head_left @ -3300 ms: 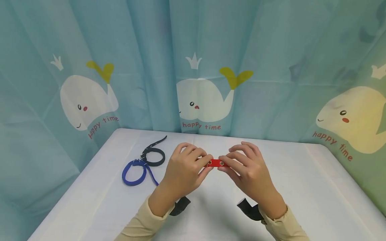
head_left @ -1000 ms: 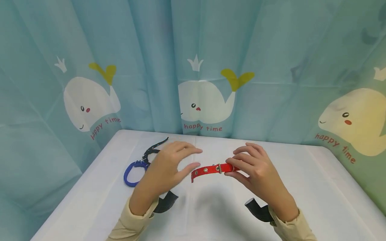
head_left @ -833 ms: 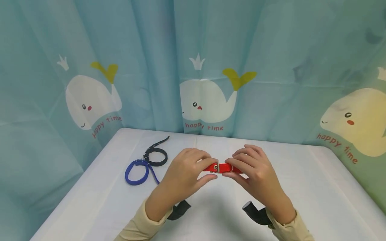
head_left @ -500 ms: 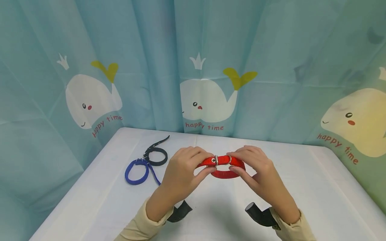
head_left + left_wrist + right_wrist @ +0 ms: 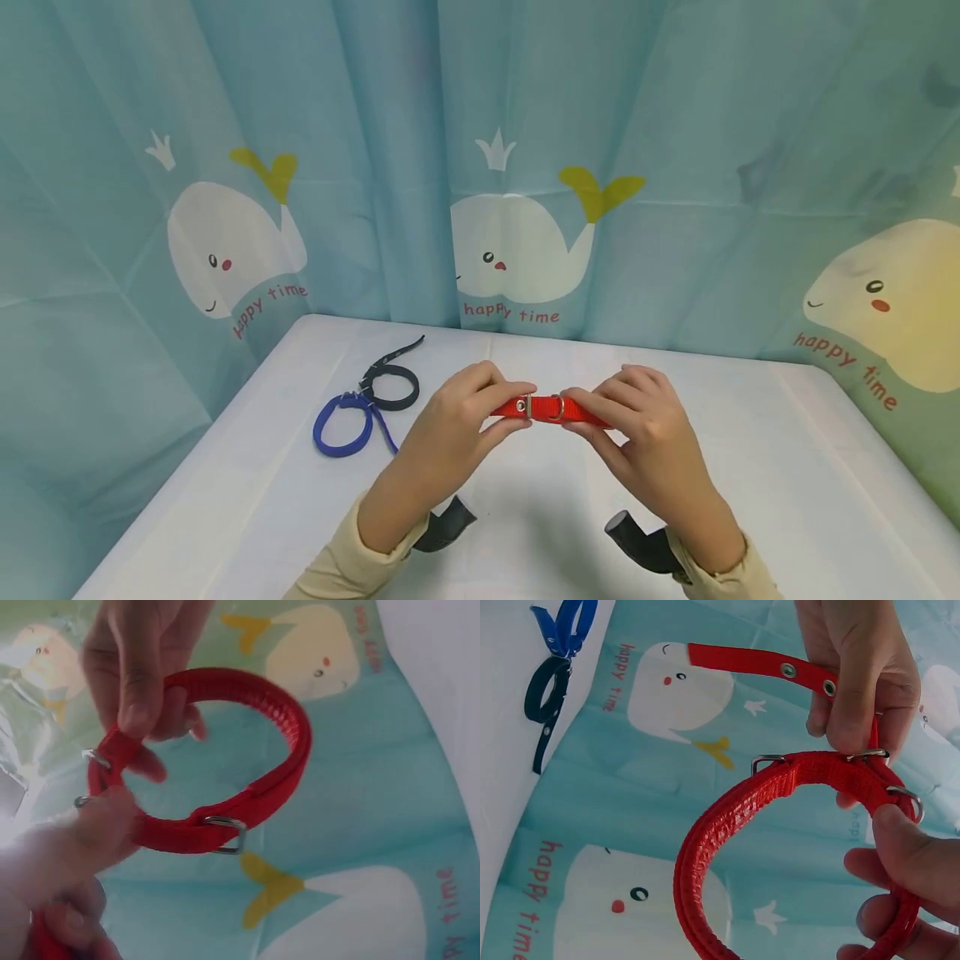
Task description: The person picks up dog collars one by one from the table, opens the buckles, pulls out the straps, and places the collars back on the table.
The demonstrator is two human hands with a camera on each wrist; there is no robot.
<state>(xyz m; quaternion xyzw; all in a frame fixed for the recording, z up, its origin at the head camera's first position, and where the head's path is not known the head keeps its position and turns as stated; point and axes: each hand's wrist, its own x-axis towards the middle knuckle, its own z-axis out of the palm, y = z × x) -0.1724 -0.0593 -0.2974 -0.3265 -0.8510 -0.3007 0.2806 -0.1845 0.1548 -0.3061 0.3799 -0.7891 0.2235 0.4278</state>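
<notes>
A red pet collar [image 5: 545, 409], buckled into a loop, is held up over the white table between both hands. My left hand [image 5: 459, 423] pinches the strap beside the metal buckle [image 5: 868, 754]; the loose tail [image 5: 739, 658] with metal eyelets sticks out past these fingers in the right wrist view. My right hand [image 5: 651, 433] grips the loop close to the D-ring [image 5: 909, 801], thumb on one side and fingers on the other. From the head the loop appears nearly edge-on, its far part hidden. The left wrist view shows its round shape and a metal keeper [image 5: 225, 831].
On the table's left lie a blue collar [image 5: 342, 451] and a black collar [image 5: 394, 407], touching or overlapping, the black one's tail pointing backward. Behind the white table [image 5: 750, 467] hangs a blue-green curtain [image 5: 675, 275] with whale prints. Black wrist mounts [image 5: 641, 542] sit below the hands.
A second ago my left hand was off the red collar, its tail hanging free; it then came back and took hold beside the buckle. The loop has since tilted to edge-on.
</notes>
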